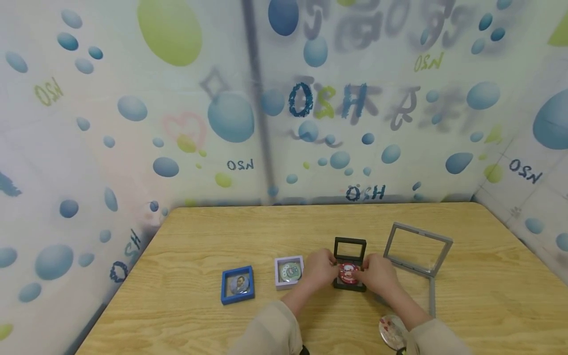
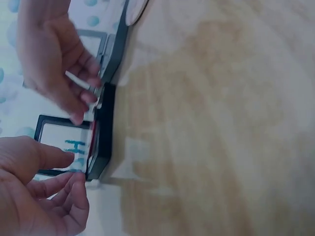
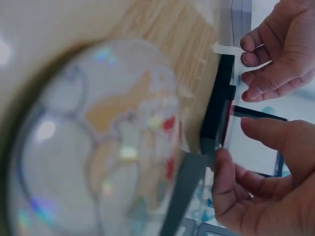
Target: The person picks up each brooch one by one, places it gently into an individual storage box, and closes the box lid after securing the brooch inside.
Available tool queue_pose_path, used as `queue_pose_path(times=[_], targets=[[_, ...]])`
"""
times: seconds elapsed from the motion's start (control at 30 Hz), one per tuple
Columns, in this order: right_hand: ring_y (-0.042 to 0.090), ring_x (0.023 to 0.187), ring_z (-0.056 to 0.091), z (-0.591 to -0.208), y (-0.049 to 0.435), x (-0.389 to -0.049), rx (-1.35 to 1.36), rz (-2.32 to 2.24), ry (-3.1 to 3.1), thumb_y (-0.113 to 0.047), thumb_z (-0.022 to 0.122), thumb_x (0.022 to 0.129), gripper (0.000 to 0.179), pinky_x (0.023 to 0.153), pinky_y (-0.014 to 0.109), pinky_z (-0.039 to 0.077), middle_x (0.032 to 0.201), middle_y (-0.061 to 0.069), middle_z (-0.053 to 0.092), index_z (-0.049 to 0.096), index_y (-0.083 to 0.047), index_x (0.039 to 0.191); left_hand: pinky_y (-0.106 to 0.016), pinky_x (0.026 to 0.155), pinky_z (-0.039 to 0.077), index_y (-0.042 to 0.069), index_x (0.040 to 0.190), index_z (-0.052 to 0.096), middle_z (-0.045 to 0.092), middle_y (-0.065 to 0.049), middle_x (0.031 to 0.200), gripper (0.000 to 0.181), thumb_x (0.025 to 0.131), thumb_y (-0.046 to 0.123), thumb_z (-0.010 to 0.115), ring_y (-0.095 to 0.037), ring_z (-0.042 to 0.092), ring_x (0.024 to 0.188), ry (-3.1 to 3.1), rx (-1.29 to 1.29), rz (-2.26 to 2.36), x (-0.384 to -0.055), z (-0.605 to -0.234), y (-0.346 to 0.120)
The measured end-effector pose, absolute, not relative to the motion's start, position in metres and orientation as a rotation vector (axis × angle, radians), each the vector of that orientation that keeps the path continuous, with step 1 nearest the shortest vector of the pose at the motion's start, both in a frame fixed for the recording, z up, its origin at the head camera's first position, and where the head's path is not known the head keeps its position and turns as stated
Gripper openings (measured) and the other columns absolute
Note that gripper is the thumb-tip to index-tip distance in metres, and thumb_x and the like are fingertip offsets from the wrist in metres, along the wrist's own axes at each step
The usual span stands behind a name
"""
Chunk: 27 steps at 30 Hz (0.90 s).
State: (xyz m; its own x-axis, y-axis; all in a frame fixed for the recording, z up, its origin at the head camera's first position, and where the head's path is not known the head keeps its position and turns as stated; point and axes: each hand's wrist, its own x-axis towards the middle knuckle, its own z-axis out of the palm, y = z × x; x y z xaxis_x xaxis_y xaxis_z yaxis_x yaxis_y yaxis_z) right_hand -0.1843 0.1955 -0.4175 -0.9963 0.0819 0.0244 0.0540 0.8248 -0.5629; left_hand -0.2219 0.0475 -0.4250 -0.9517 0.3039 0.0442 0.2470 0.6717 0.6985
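Note:
A small black display frame (image 1: 350,287) stands with its lid raised, a red round badge (image 1: 348,272) in its base. My left hand (image 1: 318,270) is at the frame's left side; in the left wrist view, its index fingertip touches the frame edge and its thumb stands off a little. Opposite it, my right hand (image 1: 379,277) has its thumb over the badge and fingertips at the frame's right side, as the right wrist view shows. Both hands cover parts of the frame. Clear film (image 2: 55,140) fills the raised lid.
Left of the hands are a lilac frame (image 1: 277,286) with a green badge and a blue frame (image 1: 225,300) with a portrait badge. A larger grey frame (image 1: 432,296) stands unfolded behind my right arm. Close to that wrist lies a round pale badge (image 1: 391,331). A patterned wall (image 1: 284,148) borders the table.

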Motion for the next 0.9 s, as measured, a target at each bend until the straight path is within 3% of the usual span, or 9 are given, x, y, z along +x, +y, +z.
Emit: queue_pose_path(times=[0.13, 0.3, 0.53, 0.9], targets=[[0.009, 0.041, 0.033, -0.414, 0.195, -0.181, -0.133, 0.922, -3.015, -0.017, 0.074, 0.07, 0.039, 0.042, 0.022, 0.023, 0.046, -0.003, 0.034, 0.039, -0.01, 0.056, -0.023, 0.041, 0.036, 0.001, 0.112, 0.054, 0.051, 0.0, 0.059, 0.038, 0.076, 0.008, 0.064, -0.01, 0.044, 0.048, 2.776, 0.376, 1.217, -0.228, -0.421, 0.046], [0.013, 0.038, 0.048, -0.413, 0.19, -0.178, -0.126, 1.101, -3.04, -0.009, 0.079, 0.06, 0.026, 0.04, 0.024, 0.037, 0.051, 0.003, 0.052, 0.056, -0.001, 0.067, -0.021, 0.037, 0.028, 0.009, 0.132, 0.042, 0.044, 0.003, 0.052, 0.06, 0.074, 0.002, 0.058, -0.008, 0.036, 0.042, 2.72, 0.435, 1.257, -0.233, -0.418, 0.045], [0.013, 0.038, 0.049, -0.417, 0.187, -0.179, -0.107, 1.093, -3.026, -0.004, 0.081, 0.055, 0.031, 0.039, 0.025, 0.041, 0.058, 0.005, 0.055, 0.058, 0.003, 0.074, -0.021, 0.046, 0.039, 0.012, 0.132, 0.043, 0.055, 0.001, 0.066, 0.058, 0.077, 0.004, 0.06, -0.008, 0.048, 0.052, 2.597, 0.531, 1.387, -0.235, -0.414, 0.044], [0.015, 0.043, 0.053, -0.417, 0.185, -0.176, -0.136, 1.163, -3.015, -0.002, 0.08, 0.057, 0.034, 0.043, 0.027, 0.045, 0.064, 0.008, 0.055, 0.053, 0.007, 0.076, -0.023, 0.043, 0.039, 0.006, 0.119, 0.052, 0.055, -0.002, 0.071, 0.037, 0.082, 0.008, 0.058, -0.01, 0.047, 0.05, 2.529, 0.498, 1.515, -0.23, -0.41, 0.038]])
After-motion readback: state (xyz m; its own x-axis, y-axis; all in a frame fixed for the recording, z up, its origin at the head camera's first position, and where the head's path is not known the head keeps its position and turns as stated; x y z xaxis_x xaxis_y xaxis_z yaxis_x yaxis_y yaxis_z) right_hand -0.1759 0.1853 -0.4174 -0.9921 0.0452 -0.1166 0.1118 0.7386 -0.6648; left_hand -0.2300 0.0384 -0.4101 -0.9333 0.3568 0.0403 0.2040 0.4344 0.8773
